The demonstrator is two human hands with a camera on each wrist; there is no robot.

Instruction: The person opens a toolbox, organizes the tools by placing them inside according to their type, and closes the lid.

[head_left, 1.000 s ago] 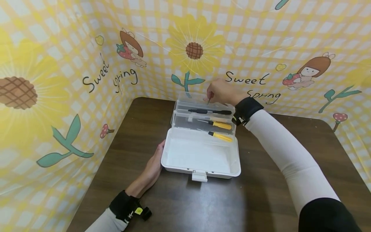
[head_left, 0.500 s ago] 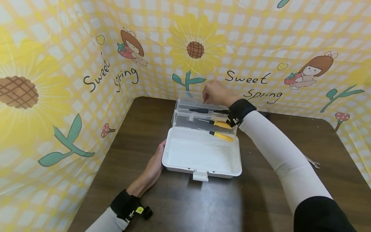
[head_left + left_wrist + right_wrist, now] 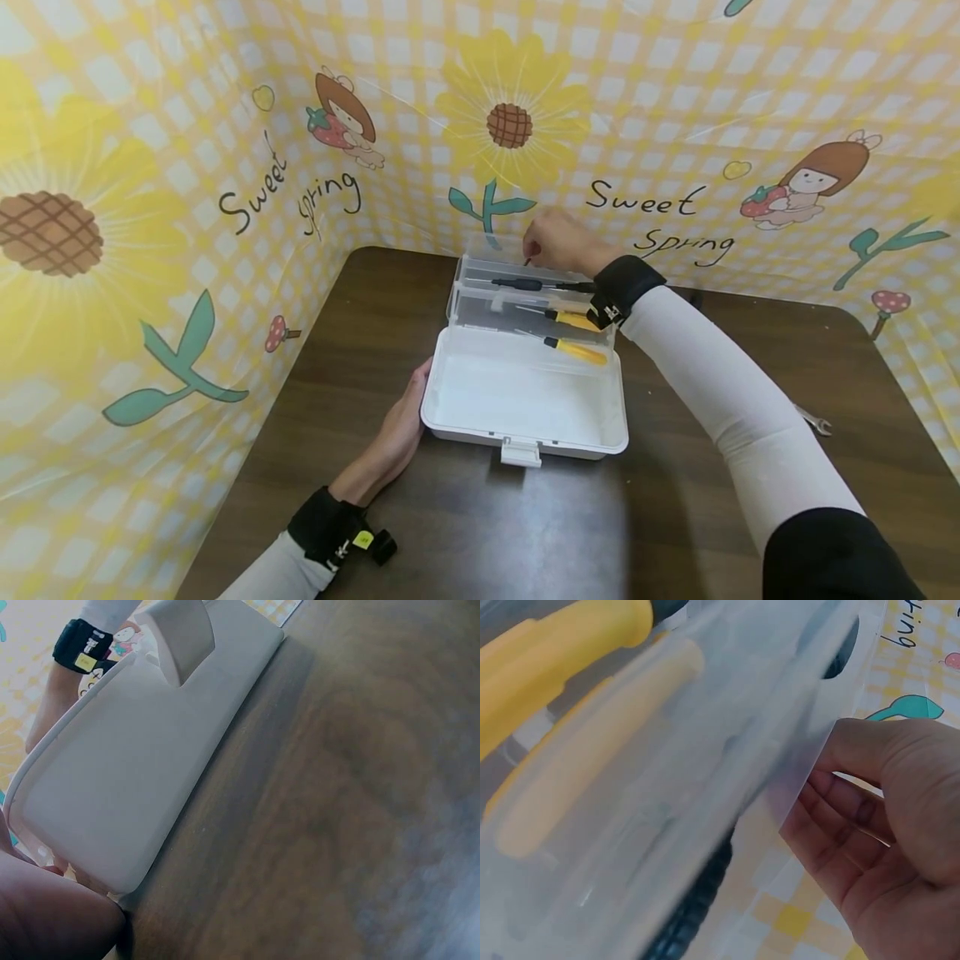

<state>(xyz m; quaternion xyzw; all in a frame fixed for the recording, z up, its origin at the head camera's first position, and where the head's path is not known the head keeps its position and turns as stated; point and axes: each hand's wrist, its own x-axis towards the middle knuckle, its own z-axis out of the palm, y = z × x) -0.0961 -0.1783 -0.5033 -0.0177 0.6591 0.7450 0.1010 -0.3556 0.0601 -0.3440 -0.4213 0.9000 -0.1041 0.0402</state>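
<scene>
A white toolbox point(image 3: 525, 400) stands open on the table, its clear trays point(image 3: 487, 312) folded out behind it. Yellow-handled screwdrivers point(image 3: 576, 350) lie in the trays, with a slim black tool point(image 3: 517, 284) further back. My left hand point(image 3: 397, 429) rests along the box's left side; in the left wrist view its thumb point(image 3: 60, 915) lies by the corner. At the back, my right hand point(image 3: 562, 242) reaches over the trays. In the right wrist view, the right hand point(image 3: 885, 817) pinches the edge of a clear plastic panel point(image 3: 780, 802) between thumb and fingers.
A wrench point(image 3: 813, 421) lies on the brown table point(image 3: 697, 517), partly behind my right sleeve. The box's front latch point(image 3: 521, 452) hangs open. A yellow checked cloth point(image 3: 412, 125) with printed flowers stands behind and to the left.
My right hand has shifted slightly left and the forearm has swung left, uncovering the wrench. The small red piece seen in its fingers earlier barely shows. My left hand stays at the box.
</scene>
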